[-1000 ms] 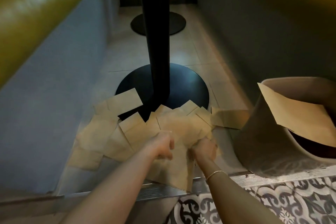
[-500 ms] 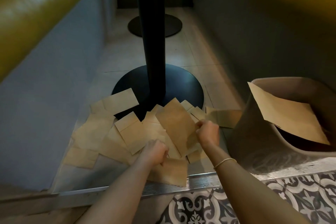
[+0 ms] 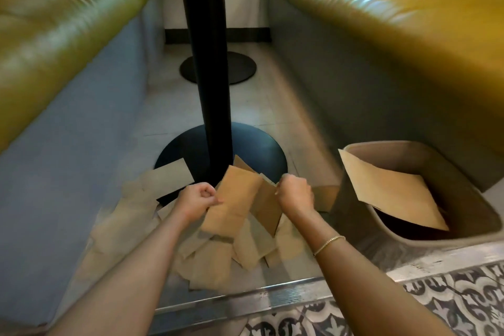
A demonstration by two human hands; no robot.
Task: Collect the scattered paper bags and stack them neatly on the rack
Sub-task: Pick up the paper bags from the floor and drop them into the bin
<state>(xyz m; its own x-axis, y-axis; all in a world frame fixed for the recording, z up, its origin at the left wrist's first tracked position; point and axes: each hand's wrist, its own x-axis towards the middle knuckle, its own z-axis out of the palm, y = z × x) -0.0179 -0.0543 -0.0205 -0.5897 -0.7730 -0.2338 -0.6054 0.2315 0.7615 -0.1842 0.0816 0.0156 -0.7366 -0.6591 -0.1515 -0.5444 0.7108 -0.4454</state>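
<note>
Paper bags (image 3: 215, 251) scattered on floor (image 3: 169, 101) at near side of black pedestal base (image 3: 256, 150); left hand (image 3: 197, 200) pinches one lifted bag (image 3: 236, 203) by its left edge, long axis running away from person toward pedestal; right hand (image 3: 294, 194) curled round second bag (image 3: 268, 210) just right of first; loose heap lies below both hands, left hand nearer its bulk; beige bin (image 3: 463, 226) right of pedestal holds large sheet (image 3: 387, 194); pedestal pole (image 3: 210, 63) blocks far reach; yellow seats either side; rack not seen.
</note>
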